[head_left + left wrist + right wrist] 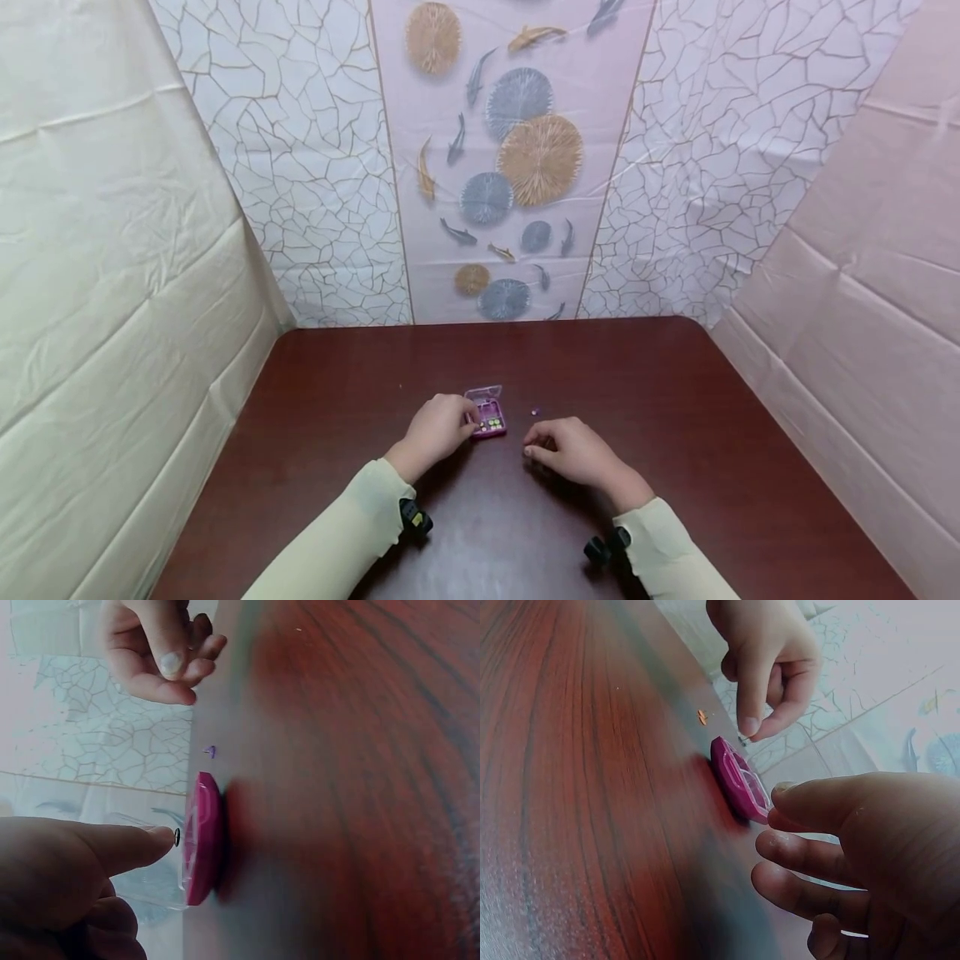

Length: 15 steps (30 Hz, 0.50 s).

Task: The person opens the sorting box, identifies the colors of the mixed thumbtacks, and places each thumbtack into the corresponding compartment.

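A small magenta compartment box (492,432) lies on the table, its clear lid (483,392) raised at the back. Green and white bits (494,422) sit in its front compartments. My left hand (438,425) is at the box's left side, over its front part. Thumb and forefinger pinch a tiny dark ring-like piece (177,837) just above the box. To the right of the box, my right hand (573,450) is held low with fingers loosely bent; nothing shows between them in the right wrist view. A tiny purple piece (535,412) lies between box and right hand, farther back.
The dark red-brown table (600,367) is edged by patterned cloth (495,167) behind and pale cloth on both sides. Small orange bits (702,717) lie beyond the box in the right wrist view. A pale speck (401,386) is on the left.
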Motion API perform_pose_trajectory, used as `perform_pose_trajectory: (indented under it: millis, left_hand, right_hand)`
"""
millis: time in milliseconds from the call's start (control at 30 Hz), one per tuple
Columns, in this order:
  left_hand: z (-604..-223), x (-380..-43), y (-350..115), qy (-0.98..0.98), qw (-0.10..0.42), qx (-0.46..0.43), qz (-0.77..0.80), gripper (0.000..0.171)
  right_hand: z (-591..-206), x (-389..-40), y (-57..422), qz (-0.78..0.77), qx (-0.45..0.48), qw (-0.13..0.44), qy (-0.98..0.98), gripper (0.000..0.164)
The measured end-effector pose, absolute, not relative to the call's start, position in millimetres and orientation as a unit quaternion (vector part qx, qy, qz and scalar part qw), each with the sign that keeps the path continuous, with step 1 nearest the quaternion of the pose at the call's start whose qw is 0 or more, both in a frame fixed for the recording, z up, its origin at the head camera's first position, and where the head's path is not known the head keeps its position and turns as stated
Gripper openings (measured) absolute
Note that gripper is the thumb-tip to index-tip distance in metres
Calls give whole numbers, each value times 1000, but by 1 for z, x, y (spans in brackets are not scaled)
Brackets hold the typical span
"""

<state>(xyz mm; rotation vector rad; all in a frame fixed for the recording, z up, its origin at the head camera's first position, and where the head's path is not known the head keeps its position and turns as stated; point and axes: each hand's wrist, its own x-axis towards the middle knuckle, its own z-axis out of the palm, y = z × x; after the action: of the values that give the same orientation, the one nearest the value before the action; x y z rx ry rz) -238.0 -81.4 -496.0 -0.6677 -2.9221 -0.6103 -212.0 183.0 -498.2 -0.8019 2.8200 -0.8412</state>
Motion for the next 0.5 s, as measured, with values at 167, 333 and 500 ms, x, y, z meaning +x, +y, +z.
perform_pose_trajectory:
  millis: [167, 333, 500]
  left_hand:
    - [-501, -239, -80, -956, 37, -217, -193, 4]
    - [-503, -239, -79, -956, 39, -218, -190, 4]
    - [-506, -241, -79, -956, 44, -216, -192, 4]
  right_hand:
    - [-498, -211, 184, -276, -258, 44, 925, 11]
    - [-497, -208, 184, -281, -264, 45, 922, 10]
    - [-496, -208, 185, -278, -265, 45, 922, 10]
